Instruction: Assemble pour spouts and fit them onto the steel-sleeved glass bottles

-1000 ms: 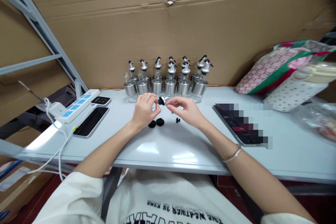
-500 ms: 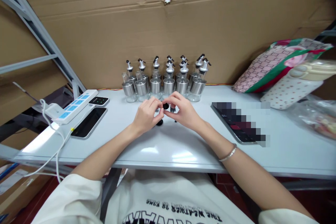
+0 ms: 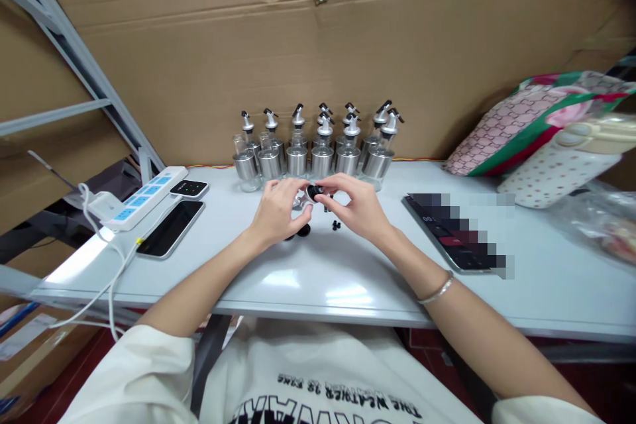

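Note:
Between my two hands, above the table, is a silver pourer spout with a black stopper. My left hand is closed on its silver side, fingers over the top and thumb below. From the other side, my right hand pinches the black stopper between thumb and fingers. Just below my hands, round black caps lie on the table, one partly hidden by my left hand. Small black pieces rest nearer my right hand. Behind, several glass bottles with steel sleeves stand in two rows, many topped with spouts.
On the left are a power strip, a small black device, a phone and white cables. To the right lie a dark tablet-like device, a spotted bottle, a patterned bag and clear plastic. Cardboard backs the table.
The spout has turned between my fingers, so its silver rim and black stopper show more. My right hand has shifted slightly, uncovering small black pieces on the table. The view has moved a little.

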